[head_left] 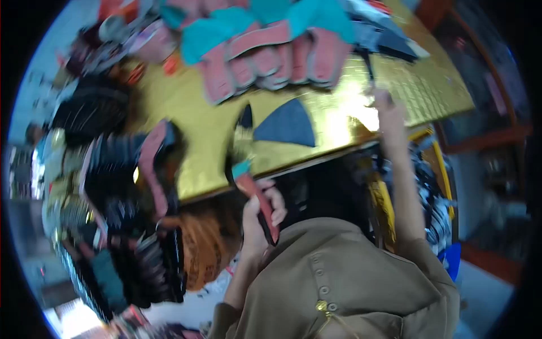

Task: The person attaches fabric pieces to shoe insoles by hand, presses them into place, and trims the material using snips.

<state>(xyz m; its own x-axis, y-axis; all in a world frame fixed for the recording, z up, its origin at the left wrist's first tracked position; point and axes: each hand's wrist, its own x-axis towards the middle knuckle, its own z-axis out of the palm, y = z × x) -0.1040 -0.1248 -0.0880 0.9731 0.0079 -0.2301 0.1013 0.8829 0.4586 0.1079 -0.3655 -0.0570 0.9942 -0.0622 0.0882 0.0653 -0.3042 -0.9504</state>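
My left hand (264, 212) is closed around the lower end of a long curved fabric piece (255, 189), reddish with black edges and a teal patch. Its upper end, blurred, reaches over the table's front edge. My right hand (390, 110) is above the table's right side, fingers closed. A thin dark shape (370, 68) rises just beyond its fingertips; blur hides what it is and whether the hand holds it. Between the hands, a dark blue fan-shaped fabric piece (287, 123) lies flat on the shiny gold tabletop (192, 133).
Pink padded pieces (265, 59) with teal fabric are piled at the table's back. Dark blue pieces (395, 45) lie at the back right. Stacked dark and pink pieces (127, 175) stand on the left. A yellow-framed container (437, 169) sits below the table's right edge.
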